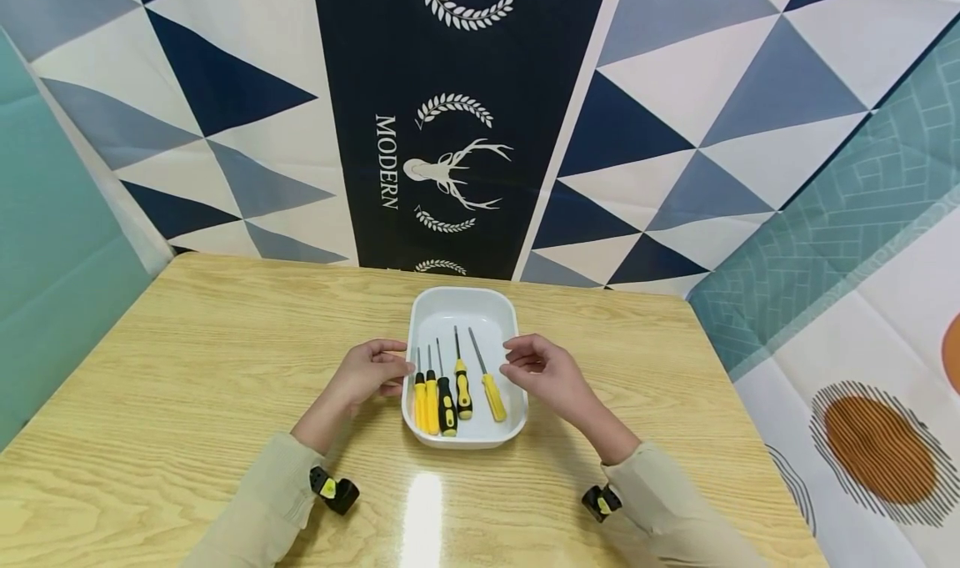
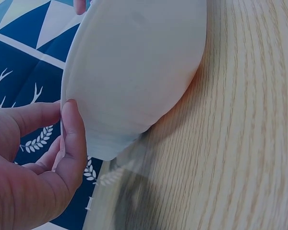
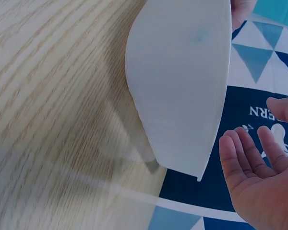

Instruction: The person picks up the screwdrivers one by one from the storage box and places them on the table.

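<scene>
A white rectangular tray (image 1: 465, 444) stands on the table with several screwdrivers lying in it. Two yellow-handled ones with black collars lie side by side at the left, beside a black-and-yellow screwdriver (image 1: 447, 409). Farther right are a yellow-and-black screwdriver (image 1: 463, 391) and a tilted, all-yellow-handled screwdriver (image 1: 493, 398). At the tray's left rim, my left hand (image 1: 369, 374) pinches the edge, its thumb against the outer wall in the left wrist view. My right hand (image 3: 266, 177) is beside the right rim, fingers loosely bent and apart from the tray in the right wrist view.
The wood-grain table (image 1: 225, 326) reaches back to a patterned cloth (image 1: 450, 76) with triangles and a deer print. Small black devices (image 1: 334, 490) sit at both wrists. Glare marks the tabletop before the tray.
</scene>
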A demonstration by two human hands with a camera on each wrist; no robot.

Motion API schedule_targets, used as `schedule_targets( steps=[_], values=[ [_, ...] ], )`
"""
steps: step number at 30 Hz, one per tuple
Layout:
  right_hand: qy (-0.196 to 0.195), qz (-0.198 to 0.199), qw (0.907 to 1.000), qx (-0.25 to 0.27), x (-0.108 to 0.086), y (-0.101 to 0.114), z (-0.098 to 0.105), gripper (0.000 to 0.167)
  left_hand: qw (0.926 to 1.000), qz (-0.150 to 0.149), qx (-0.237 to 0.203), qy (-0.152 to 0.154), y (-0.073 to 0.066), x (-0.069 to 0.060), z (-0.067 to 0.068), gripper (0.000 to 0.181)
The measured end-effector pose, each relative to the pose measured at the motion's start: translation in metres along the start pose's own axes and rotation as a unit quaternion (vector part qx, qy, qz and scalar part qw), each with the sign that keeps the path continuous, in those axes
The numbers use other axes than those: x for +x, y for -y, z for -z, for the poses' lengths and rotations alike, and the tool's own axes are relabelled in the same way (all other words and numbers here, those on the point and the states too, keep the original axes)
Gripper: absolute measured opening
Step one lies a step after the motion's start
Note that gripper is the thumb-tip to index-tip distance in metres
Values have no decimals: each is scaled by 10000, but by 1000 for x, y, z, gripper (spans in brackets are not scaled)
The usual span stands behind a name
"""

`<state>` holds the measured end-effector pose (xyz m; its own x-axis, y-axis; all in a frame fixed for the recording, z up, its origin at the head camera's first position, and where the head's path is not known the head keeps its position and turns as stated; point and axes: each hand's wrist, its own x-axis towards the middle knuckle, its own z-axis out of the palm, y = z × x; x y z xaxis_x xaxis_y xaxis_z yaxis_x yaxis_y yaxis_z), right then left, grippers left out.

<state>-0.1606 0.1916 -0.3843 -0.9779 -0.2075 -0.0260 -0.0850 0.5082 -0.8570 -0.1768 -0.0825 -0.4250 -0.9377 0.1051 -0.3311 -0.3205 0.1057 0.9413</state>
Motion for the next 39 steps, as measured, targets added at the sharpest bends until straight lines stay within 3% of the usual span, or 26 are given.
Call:
schedule_targets(
  steps=[39],
  values=[
    [479, 122, 9988, -52, 4, 11, -38, 32, 9999, 29, -114, 44, -2, -3, 1, 46]
  ],
)
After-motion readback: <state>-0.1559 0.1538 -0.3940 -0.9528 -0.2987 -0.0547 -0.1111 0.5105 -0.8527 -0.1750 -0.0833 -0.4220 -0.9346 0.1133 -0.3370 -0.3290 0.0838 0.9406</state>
